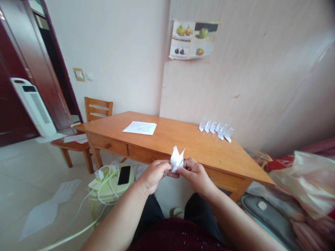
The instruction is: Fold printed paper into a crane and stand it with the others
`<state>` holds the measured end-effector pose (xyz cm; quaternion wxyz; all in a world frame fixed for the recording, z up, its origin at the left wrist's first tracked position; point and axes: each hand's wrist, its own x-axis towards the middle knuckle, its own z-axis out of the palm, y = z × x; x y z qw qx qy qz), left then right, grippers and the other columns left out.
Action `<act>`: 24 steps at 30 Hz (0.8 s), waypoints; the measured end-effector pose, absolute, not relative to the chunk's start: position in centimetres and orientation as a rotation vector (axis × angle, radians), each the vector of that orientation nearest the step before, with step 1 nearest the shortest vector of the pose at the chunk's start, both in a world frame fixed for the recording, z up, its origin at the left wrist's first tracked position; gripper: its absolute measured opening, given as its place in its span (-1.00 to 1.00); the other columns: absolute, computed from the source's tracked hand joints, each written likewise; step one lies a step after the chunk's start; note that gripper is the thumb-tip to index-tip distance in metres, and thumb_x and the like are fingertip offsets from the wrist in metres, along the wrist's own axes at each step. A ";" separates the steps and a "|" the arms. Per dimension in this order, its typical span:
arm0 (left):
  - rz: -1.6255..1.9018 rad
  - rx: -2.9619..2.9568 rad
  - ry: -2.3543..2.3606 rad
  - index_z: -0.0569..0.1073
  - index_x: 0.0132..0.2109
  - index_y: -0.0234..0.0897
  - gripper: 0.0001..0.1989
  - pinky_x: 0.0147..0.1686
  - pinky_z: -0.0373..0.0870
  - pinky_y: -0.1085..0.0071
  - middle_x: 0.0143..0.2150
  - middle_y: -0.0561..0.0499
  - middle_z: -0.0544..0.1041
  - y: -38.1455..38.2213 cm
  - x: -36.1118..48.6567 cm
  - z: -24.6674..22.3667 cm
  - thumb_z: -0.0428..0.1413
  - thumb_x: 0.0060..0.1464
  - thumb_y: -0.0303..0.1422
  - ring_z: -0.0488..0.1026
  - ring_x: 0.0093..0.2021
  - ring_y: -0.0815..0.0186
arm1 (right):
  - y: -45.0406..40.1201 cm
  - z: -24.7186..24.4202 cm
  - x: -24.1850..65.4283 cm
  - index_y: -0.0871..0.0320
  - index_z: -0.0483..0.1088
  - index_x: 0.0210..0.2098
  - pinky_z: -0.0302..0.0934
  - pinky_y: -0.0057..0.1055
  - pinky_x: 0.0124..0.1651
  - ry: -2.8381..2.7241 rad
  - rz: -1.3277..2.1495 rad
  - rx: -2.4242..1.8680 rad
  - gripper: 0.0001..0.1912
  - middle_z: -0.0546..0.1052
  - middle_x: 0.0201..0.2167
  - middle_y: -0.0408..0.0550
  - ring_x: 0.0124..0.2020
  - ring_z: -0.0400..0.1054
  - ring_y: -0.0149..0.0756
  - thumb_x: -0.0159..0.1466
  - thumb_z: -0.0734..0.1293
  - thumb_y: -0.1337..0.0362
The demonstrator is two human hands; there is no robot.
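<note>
A small folded white paper piece with pointed tips and faint print stands upright between my hands, just in front of the table's edge. My left hand pinches its left side, thumb on top. From the right, my right hand grips its lower right part with thumb and curled fingers. Some of the fingers behind the paper are hidden. Farther off on the wooden table lies a stack of printed sheets. Several folded paper pieces stand in a row at the table's right back.
A light green stool on the left carries a phone, a charger and tangled white cables. Behind it is a wooden chair with papers on its seat. Sheets lie on the floor. Bags crowd the right side.
</note>
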<state>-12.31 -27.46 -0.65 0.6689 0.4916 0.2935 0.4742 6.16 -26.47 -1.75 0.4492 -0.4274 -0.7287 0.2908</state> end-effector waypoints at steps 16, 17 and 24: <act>1.006 1.212 0.721 0.63 -0.06 -0.38 -0.68 -0.03 0.41 0.19 -0.10 -0.24 0.64 -27.7 -12.4 -0.6 0.28 0.03 -0.34 0.53 -0.05 0.06 | -27.0 -0.2 6.0 0.14 0.42 -0.48 0.07 -0.39 -0.36 -1.557 1.121 -1.053 -0.60 0.39 -0.53 -0.16 -0.46 0.19 -0.36 0.24 0.34 -0.06; 1.008 1.202 0.708 0.62 -0.05 -0.38 -0.67 -0.03 0.42 0.19 -0.10 -0.24 0.64 -27.6 -12.4 -0.6 0.28 0.03 -0.34 0.53 -0.03 0.05 | -27.1 -0.1 6.0 0.14 0.40 -0.47 0.06 -0.40 -0.38 -1.508 1.150 -1.044 -0.60 0.37 -0.54 -0.17 -0.48 0.18 -0.37 0.24 0.34 -0.07; 1.030 1.190 0.695 0.60 0.01 -0.38 -0.66 -0.01 0.40 0.19 -0.03 -0.25 0.62 -27.5 -12.4 -0.8 0.25 0.09 -0.34 0.53 -0.04 0.07 | -27.5 -0.6 6.2 0.15 0.37 -0.43 0.03 -0.42 -0.44 -1.442 1.198 -1.117 -0.54 0.41 -0.51 -0.14 -0.48 0.21 -0.38 0.27 0.30 -0.15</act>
